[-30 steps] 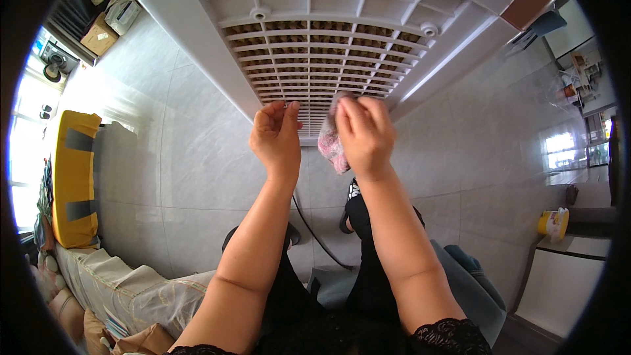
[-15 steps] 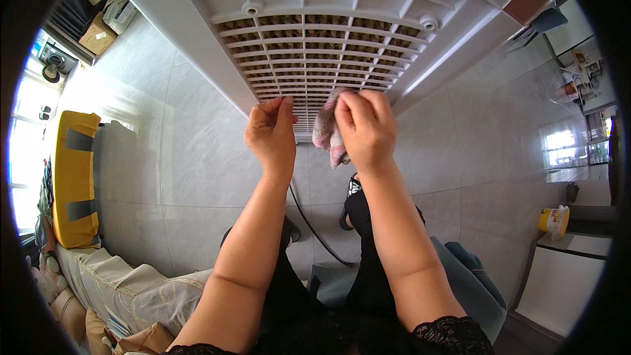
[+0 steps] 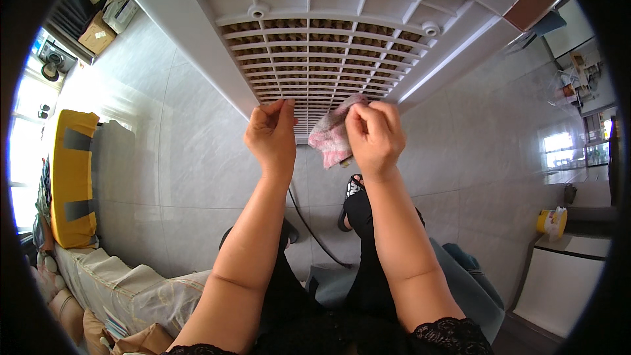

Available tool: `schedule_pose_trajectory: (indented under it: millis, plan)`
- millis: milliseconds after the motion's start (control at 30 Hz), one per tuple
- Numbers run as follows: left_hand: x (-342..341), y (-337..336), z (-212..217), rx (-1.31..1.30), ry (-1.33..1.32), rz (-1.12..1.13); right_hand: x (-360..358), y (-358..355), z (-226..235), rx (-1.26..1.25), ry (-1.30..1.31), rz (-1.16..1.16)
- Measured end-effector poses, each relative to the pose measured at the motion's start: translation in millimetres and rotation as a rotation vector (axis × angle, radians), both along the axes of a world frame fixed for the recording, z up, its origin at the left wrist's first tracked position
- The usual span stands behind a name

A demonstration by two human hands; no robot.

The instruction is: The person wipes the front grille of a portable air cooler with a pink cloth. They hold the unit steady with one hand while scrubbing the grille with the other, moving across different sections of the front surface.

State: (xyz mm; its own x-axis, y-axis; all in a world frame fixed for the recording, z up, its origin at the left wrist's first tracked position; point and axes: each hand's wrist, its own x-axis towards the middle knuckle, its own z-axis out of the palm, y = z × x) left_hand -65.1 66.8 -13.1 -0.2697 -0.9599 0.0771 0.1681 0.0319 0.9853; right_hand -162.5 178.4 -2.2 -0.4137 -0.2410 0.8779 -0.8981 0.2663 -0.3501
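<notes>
In front of me stands a tall white appliance with a plastic grille [image 3: 320, 48]; a brownish, ridged layer shows behind its bars. My right hand [image 3: 376, 138] is closed on a pink and grey cloth [image 3: 334, 137], which hangs from the fingers beside the grille's lower right part. At the lower left edge of the grille is my left hand [image 3: 271, 133], thumb and fingers pinched together. Whatever those fingers may hold, if anything, is hidden.
A black cord [image 3: 309, 230] runs over the grey tiled floor [image 3: 190, 177] between my feet. To the left are a yellow and grey piece of furniture [image 3: 75, 177] and a covered sofa [image 3: 138, 283]. A yellow tub [image 3: 551, 222] stands on a white cabinet [image 3: 562, 283] at right.
My right hand has shifted slightly right and down. The cloth now hangs more spread out to the left of it. My left hand stays almost where it was.
</notes>
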Motion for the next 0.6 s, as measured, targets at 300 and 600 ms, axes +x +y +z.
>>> schedule_pose_trajectory:
  millis: [300, 600]
  plan:
    - [-0.8, -1.7, -4.7, -0.021, 0.035, 0.006, 4.1, -13.6, 3.1, 0.111, -0.017, 0.068]
    - [-3.4, 0.0, -0.8, -0.016, -0.003, 0.002, 2.7, -19.3, 0.4, 0.096, -0.005, 0.070]
